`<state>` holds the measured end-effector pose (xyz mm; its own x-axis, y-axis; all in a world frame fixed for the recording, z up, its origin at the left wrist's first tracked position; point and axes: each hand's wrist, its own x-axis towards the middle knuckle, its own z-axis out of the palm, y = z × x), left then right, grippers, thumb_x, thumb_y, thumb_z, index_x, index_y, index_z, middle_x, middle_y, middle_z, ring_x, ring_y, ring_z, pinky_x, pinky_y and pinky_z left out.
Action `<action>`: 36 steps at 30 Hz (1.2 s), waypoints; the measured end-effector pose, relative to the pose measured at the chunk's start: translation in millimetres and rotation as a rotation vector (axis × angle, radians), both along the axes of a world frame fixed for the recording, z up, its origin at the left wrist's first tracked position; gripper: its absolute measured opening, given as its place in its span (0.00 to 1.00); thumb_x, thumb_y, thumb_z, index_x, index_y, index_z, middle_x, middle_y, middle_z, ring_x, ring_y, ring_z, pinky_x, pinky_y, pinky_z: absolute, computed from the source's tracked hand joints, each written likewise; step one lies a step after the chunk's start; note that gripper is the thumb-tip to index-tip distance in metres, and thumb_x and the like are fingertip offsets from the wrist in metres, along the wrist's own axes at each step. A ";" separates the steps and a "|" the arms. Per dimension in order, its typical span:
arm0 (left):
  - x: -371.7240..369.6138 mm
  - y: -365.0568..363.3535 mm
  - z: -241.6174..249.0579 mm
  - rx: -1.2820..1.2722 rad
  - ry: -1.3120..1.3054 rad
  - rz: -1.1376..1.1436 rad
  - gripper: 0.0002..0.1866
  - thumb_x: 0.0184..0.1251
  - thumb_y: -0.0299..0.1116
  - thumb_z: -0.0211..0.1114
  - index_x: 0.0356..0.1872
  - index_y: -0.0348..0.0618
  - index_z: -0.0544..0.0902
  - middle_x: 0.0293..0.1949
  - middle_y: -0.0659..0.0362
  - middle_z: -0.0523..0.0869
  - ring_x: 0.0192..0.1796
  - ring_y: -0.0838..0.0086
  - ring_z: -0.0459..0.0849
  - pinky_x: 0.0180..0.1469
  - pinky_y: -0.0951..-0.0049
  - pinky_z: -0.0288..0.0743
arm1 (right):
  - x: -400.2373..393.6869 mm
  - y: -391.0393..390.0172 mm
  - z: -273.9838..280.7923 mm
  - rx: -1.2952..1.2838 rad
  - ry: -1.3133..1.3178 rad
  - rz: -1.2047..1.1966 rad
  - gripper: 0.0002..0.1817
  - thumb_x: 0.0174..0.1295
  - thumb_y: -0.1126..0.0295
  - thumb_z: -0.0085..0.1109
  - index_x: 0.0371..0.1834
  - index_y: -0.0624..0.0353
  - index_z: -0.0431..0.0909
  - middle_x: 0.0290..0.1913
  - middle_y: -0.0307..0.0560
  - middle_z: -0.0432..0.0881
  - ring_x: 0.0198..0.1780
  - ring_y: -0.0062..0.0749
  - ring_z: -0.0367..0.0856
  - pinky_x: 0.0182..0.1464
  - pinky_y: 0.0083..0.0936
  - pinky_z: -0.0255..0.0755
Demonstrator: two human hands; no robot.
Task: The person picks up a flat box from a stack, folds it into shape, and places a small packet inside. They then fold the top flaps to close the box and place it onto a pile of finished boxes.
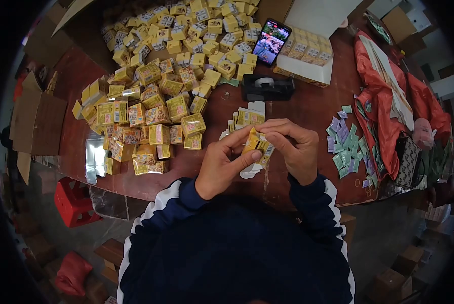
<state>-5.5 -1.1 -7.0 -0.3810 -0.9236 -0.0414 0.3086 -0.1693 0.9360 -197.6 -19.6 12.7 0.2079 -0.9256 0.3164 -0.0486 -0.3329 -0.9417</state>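
Close to my body, a small yellow carton (252, 145) is held up between both hands. My left hand (222, 164) is closed around its left side, the thumb pressed on its front face. From the right, my right hand (299, 147) pinches at its upper edge with thumb and forefinger, where an orange-yellow flap stands up. Beneath and just beyond the hands lies a stack of flat unfolded cartons (249, 117), yellow with white flaps, partly covered by my fingers.
Yellow boxes (156, 114) pile up at left, with many more behind. A tape dispenser (267, 87), a phone (271, 42) and an open white box (315, 72) of cartons stand beyond the hands. Small green and purple packets (347, 144) and red plastic (373, 81) lie right. A red stool (74, 202) is below left.
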 end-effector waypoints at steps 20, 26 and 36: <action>-3.4 4.4 4.2 -0.089 0.004 0.080 0.30 0.69 0.26 0.69 0.71 0.34 0.70 0.58 0.54 0.84 0.58 0.76 0.81 0.59 0.76 0.75 | -7.8 -4.6 2.8 -0.497 0.264 0.035 0.15 0.57 0.75 0.70 0.49 0.61 0.87 0.53 0.49 0.86 0.55 0.47 0.84 0.58 0.38 0.78; 0.7 5.2 2.4 -0.124 -0.060 0.101 0.31 0.66 0.26 0.71 0.70 0.36 0.73 0.60 0.54 0.84 0.59 0.75 0.81 0.61 0.74 0.74 | -9.2 -1.0 5.7 -0.582 0.396 0.051 0.14 0.56 0.75 0.71 0.46 0.61 0.87 0.55 0.50 0.85 0.55 0.46 0.84 0.55 0.34 0.80; 7.4 -2.7 13.3 -0.551 -0.380 0.332 0.34 0.55 0.27 0.79 0.63 0.37 0.74 0.58 0.55 0.80 0.60 0.69 0.79 0.65 0.71 0.72 | -22.0 5.6 -7.0 0.040 -0.119 0.224 0.22 0.57 0.82 0.68 0.56 0.63 0.77 0.64 0.54 0.76 0.63 0.37 0.78 0.62 0.33 0.77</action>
